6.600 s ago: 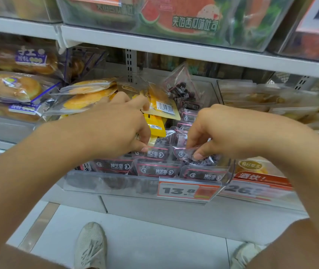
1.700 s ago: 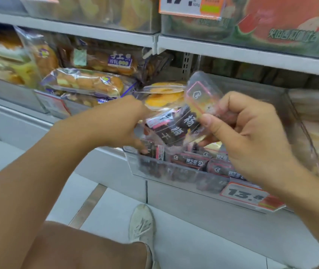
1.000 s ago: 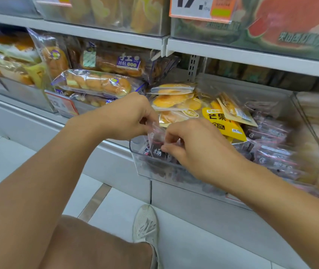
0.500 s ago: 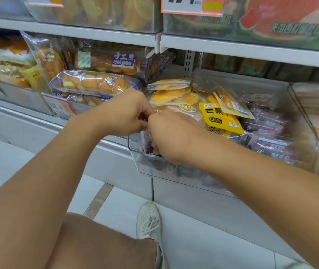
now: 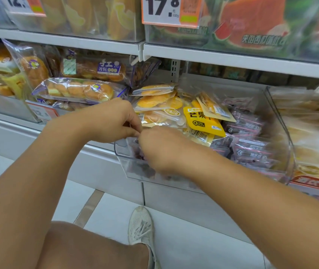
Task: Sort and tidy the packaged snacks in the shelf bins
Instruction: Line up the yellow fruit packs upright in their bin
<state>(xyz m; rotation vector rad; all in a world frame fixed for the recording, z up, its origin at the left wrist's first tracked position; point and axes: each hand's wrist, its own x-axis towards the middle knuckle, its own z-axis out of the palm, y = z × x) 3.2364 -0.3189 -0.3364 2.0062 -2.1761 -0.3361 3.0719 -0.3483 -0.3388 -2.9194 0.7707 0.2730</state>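
Observation:
A clear plastic bin (image 5: 287,150) on the lower shelf holds several dark purple snack packets (image 5: 250,150), yellow mango packets (image 5: 201,121) and clear packs of orange pieces (image 5: 154,101). My two hands meet at the bin's front left corner. My right hand (image 5: 160,150) reaches down inside that corner, fingers curled and mostly hidden, on a dark snack packet (image 5: 135,152) seen through the bin wall. My left hand (image 5: 112,121) sits just over the bin's left rim and pinches the same packet's top edge with thumb and fingers.
Wrapped bread packs (image 5: 77,90) fill the bin to the left. A bin with a red label (image 5: 314,187) stands to the right. The shelf above carries a 17.8 price tag (image 5: 164,10). Below are white floor tiles, my knee and my shoe (image 5: 141,226).
Earlier my right hand held the dark packet up above the bin. It has since come down to the front left corner, and both hands now stay close together there.

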